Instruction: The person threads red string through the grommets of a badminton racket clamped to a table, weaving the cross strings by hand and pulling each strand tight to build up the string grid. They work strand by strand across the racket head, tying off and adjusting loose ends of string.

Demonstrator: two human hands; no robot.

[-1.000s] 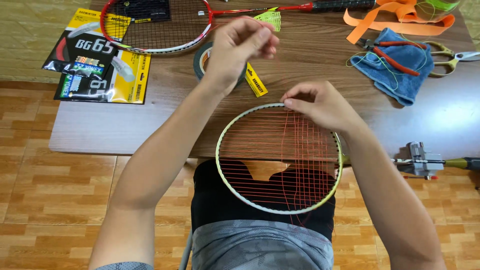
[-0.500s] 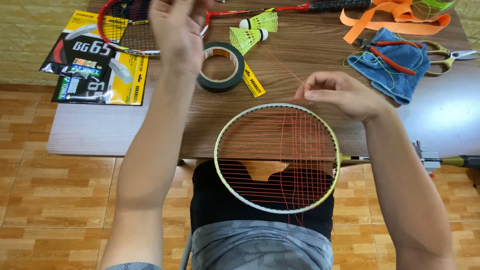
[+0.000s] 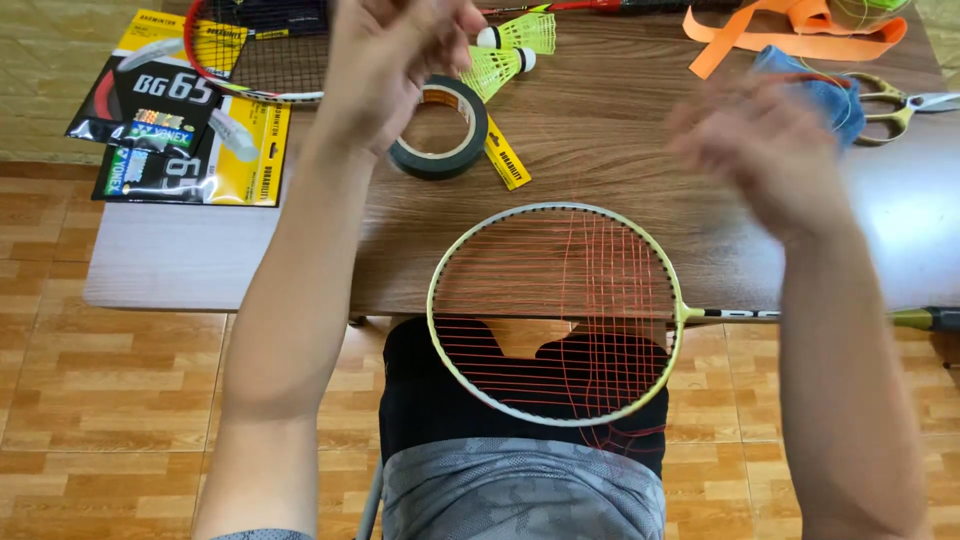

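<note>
The pale-yellow badminton racket (image 3: 556, 312) lies with its head half over the near edge of the desk (image 3: 640, 170), above the person's lap, its orange strings only partly woven and its shaft running off toward the right edge. Half a second ago the right hand (image 3: 765, 155) pinched at the top of the frame; now it has lifted clear and hangs blurred above the desk, toward the far right, so whether its fingers are apart or together cannot be told. The left hand (image 3: 395, 60) remains raised over the far left part of the desk, fingers curled loosely together; a held string cannot be made out. Just beside that hand lies a dark roll of tape (image 3: 438, 127), with a yellow label strip (image 3: 507, 160) touching it. Farther back are two yellow shuttlecocks (image 3: 510, 50), a red-framed racket (image 3: 255, 50) on string packets (image 3: 180, 120), and, at the far right corner, a blue cloth (image 3: 815, 95), scissors (image 3: 900, 102) and orange ribbon (image 3: 790, 30).
</note>
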